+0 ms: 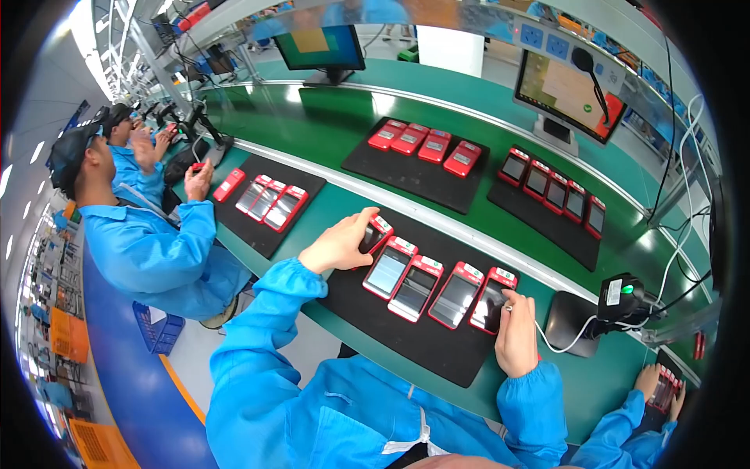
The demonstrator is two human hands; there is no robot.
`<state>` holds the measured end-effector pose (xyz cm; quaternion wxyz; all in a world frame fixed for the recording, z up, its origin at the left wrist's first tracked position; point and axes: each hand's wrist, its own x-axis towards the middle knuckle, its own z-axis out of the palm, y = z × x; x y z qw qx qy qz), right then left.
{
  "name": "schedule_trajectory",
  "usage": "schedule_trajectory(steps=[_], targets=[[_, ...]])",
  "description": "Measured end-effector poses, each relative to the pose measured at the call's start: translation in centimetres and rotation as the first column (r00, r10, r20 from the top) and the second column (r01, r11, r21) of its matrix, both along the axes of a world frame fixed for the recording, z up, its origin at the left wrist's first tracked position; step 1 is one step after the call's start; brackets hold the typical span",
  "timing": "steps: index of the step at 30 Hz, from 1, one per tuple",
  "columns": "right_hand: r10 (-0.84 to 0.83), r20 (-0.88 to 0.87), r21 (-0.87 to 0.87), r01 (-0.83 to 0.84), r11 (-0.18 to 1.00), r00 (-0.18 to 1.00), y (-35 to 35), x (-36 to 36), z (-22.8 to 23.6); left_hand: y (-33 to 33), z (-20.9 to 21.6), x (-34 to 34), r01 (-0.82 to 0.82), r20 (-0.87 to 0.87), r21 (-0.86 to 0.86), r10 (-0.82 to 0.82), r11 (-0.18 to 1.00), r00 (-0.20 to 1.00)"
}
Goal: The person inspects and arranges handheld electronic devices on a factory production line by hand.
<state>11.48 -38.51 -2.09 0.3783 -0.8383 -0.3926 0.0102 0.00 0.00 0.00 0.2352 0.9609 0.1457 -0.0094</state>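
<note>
Several red handheld devices with glossy screens lie in a row on a black mat (367, 328) in front of me. My left hand (341, 244) has its thumb and fingers around the leftmost device (378, 231), which it partly covers. My right hand (517, 338) is closed at the rightmost device (490, 301). A small pen-like thing (508, 308) with a metallic end sticks out of its fingers, over that device's edge. Between my hands lie a device with a lit, pale screen (387, 270) and two dark-screened ones, a left one (414, 291) and a right one (455, 295).
Beyond a metal rail, more red devices lie on two black mats, a left one (422, 181) and a right one (539, 223). A scanner (623, 297) on a stand is at the right, with cables. Two monitors stand behind. Co-workers sit at the left (148, 250) and lower right.
</note>
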Motion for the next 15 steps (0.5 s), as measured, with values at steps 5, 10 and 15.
schedule_trajectory(steps=[5, 10, 15], targets=[[0.005, 0.108, -0.050, 0.001, 0.999, 0.994, -1.3, -0.6, -0.3, 0.4, 0.2, 0.6, 0.009, -0.016, 0.014, -0.008, 1.000, 1.000], [-0.019, 0.096, -0.100, 0.029, 0.995, 0.995, -1.0, -0.9, -0.8, 0.2, 2.3, 2.6, 0.099, 0.381, -0.290, 0.020, 0.952, 0.924], [0.033, 0.092, -0.003, -0.033, 0.999, 0.995, -1.4, -0.4, -1.1, -6.6, 1.5, 6.4, 0.293, 0.489, -0.607, 0.056, 0.739, 0.870]])
